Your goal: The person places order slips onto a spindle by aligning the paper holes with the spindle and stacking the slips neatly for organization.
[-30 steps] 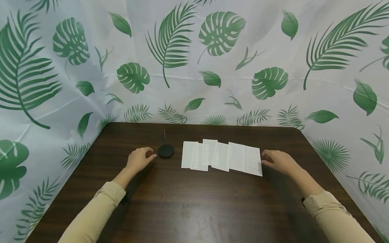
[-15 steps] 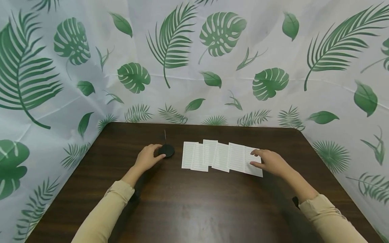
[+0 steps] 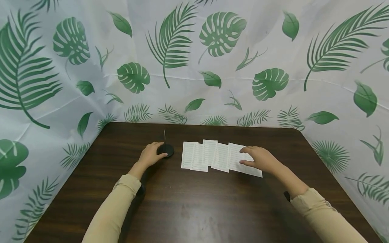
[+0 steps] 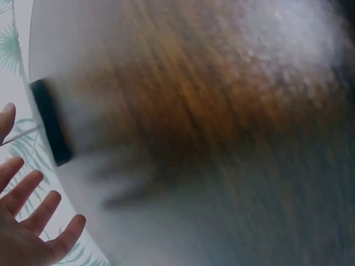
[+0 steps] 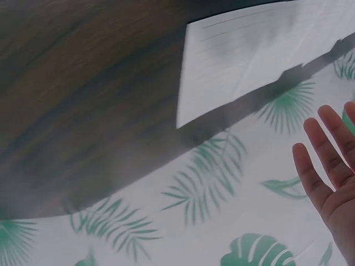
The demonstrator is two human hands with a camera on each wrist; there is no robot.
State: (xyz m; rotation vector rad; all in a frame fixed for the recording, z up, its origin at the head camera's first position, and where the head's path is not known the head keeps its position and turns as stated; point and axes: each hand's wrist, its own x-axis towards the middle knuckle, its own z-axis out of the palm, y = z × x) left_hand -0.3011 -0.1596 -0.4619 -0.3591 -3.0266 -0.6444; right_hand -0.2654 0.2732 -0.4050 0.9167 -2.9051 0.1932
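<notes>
One dark wood-grained table [image 3: 197,202] — leaf-print cloth [image 3: 182,94] behind — bears lined papers [image 3: 220,157].

The table [image 3: 194,206] is surfaced in smooth, dark wood grain, from which light is glossily reflected. The sheets [image 3: 209,153] are made of matt paper. The base [image 3: 169,150] is finished in black, plastic or metal being unclear; its rod [image 3: 164,136] looks metallic. Creased cloth is seen in the curtain [image 3: 237,81], matt cloth in the sleeves [image 3: 110,211].
</notes>
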